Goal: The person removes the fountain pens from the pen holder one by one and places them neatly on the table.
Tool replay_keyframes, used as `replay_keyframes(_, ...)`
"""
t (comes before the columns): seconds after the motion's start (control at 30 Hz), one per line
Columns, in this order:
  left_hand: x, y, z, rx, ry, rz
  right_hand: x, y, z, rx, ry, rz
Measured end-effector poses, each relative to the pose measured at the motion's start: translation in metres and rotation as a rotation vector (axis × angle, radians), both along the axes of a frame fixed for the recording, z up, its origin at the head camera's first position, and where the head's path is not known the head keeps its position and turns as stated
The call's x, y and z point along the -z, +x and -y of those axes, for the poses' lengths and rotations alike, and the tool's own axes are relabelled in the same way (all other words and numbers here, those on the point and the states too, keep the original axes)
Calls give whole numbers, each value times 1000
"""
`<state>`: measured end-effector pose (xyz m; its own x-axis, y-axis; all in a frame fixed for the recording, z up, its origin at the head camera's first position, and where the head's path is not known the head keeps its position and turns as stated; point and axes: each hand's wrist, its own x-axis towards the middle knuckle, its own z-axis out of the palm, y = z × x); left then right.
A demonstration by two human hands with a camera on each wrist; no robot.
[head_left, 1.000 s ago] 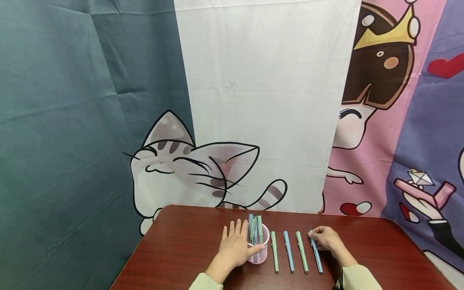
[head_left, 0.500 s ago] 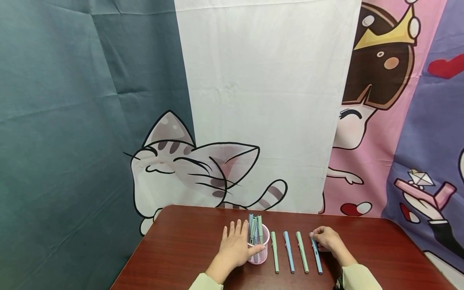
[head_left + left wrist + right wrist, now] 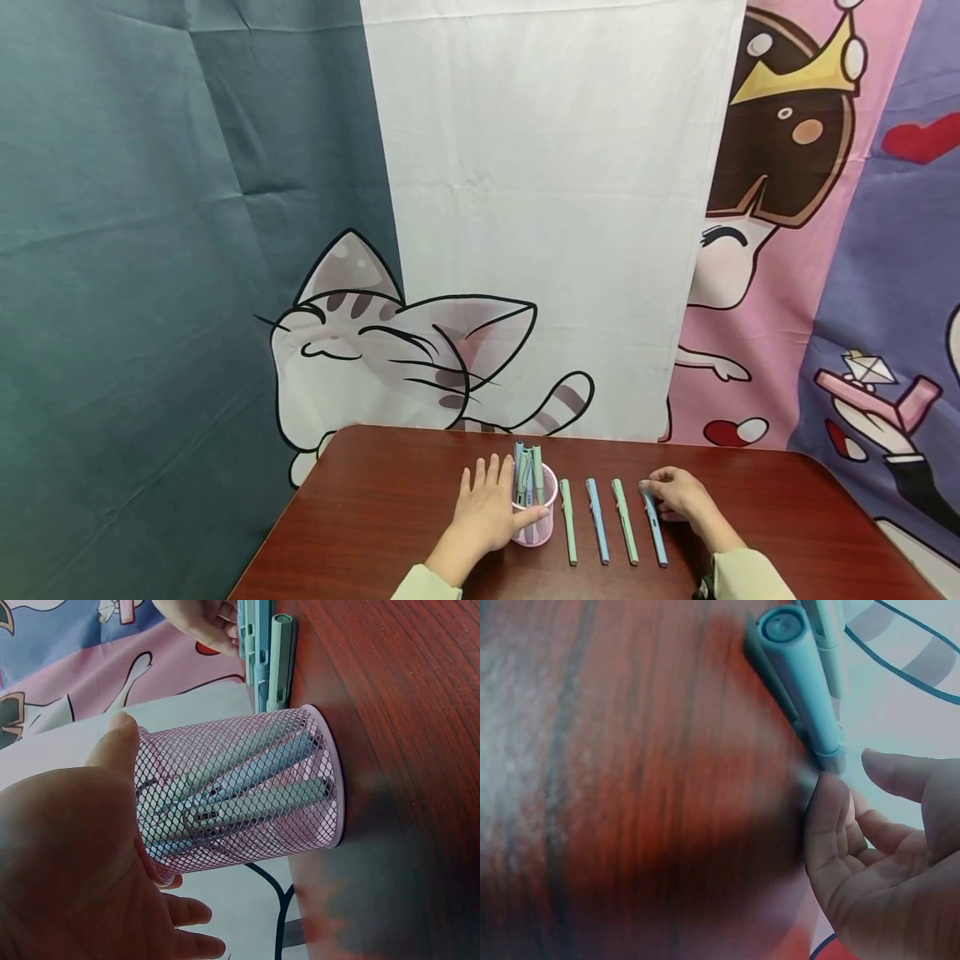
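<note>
In the head view my left hand (image 3: 483,510) rests against a pink mesh pen holder (image 3: 542,533), fingers straight and spread, thumb across its front. Several green and blue pens (image 3: 255,769) stand inside it. To its right, a green pen (image 3: 569,523), a blue pen (image 3: 598,523), another green pen (image 3: 626,523) and another blue pen (image 3: 654,527) lie side by side. My right hand (image 3: 681,493) is at the far end of the rightmost blue pen. In the right wrist view, fingertips touch that pen's end (image 3: 810,690), while the thumb stands apart from it.
All of this is on a dark red-brown wooden table (image 3: 375,517). Behind the table's far edge hangs a cloth backdrop (image 3: 555,208) with cartoon figures. The pen holder stands immediately left of the row of pens.
The far end of the rightmost blue pen has shifted slightly right and nearer, so it lies straighter beside the others. My right hand has eased slightly right; my left hand is unchanged.
</note>
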<state>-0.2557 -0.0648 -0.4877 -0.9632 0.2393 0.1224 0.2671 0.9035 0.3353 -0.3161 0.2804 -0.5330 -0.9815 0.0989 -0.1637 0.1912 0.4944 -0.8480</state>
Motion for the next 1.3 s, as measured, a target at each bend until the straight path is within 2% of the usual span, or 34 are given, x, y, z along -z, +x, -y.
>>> replay_keyframes(0.27,0,0,0,1,-7,-5,-14,5,5,-7,4,-70)
replay_keyframes(0.47,0,0,0,0,-8,-8,-29,12,16,-30,-18,-113)
replay_keyframes(0.73,0,0,0,1,-5,-13,-47,21,32,-79,6,-185)
replay_keyframes(1.1,-2,-1,0,4,-14,-4,-57,25,59,-129,-111,-202)
replay_keyframes(1.3,-2,0,0,3,-10,1,-60,26,73,-134,-140,-207)
